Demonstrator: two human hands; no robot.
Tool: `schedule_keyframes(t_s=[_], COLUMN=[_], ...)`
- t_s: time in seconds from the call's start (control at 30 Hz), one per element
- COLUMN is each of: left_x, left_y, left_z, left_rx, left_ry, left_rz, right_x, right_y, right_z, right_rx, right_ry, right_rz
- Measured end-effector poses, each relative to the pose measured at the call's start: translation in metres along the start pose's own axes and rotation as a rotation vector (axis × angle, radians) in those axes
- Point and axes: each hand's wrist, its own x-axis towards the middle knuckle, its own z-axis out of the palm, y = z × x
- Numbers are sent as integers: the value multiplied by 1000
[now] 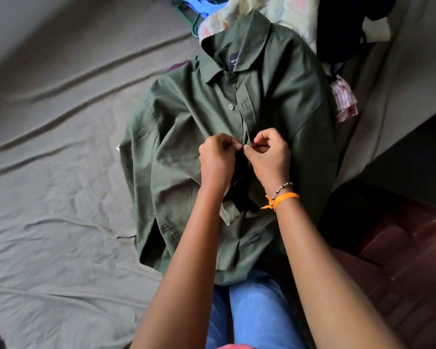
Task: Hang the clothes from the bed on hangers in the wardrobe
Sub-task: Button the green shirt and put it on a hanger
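A green shirt (pixel 212 137) lies flat on the bed (pixel 56 172), with its collar pointing away from the person. The two hands meet at the middle of the shirt front. The left hand (pixel 218 157) pinches one edge of the opening, and the right hand (pixel 268 153) pinches the other edge (it has an orange band (pixel 286 197) on its wrist). Blue and green hangers (pixel 199 11) lie past the collar, beside a flowery cloth (pixel 282 13).
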Motion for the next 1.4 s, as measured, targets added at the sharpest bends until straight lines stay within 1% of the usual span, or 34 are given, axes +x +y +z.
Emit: schedule_keyframes(t_s=[0.07, 0.17, 0.23, 0.33, 0.4, 0.57, 0.73, 0.87, 0.97, 1.13, 1.2, 1.3, 1.37, 1.4], left_x=[-7, -9, -10, -15, -15, -8, -1, 2, 2, -5, -7, -6, -5, -5], left_y=[4, 6, 7, 10, 11, 2, -3, -2, -1, 0, -3, -7, -10, -11], left_z=[-5, -10, -15, -22, -26, -28, -34, -38, -36, -33, -29, -22, -20, -20], left_rx=[-42, -106, -273, -544, -620, -581, -551, -484, -445, -438, -454, -495, -474, -480], left_ry=[15, 8, -40, -155, -216, -269, -416, -509, -464, -384, -312, -231, -278, -335], left_rz=[31, -14, -89, -207, -247, -327, -350, -324, -290, -292, -235, -213, -191, -176], right_x=[-7, -14, -17, -21, -23, -25, -21, -19, -19, -19, -21, -23, -21, -18], right_y=[-8, -16, -18, -19, -20, -17, -10, -16, -16, -13, -13, -12, -10, -9], right_z=[3, 7, 9, 10, 9, 5, -1, -5, -6, -3, -2, -3, -6, -9], right_rx=[11, 37, 74, 127, 164, 233, 259, 284, 264, 176, 151, 148, 174, 244], right_ry=[42, 83, 91, 82, 63, 42, 3, -34, -48, -6, 9, 19, -28, -81], right_rz=[-48, -84, -93, -101, -98, -55, 7, -2, -21, -74, -100, -94, -27, 46])
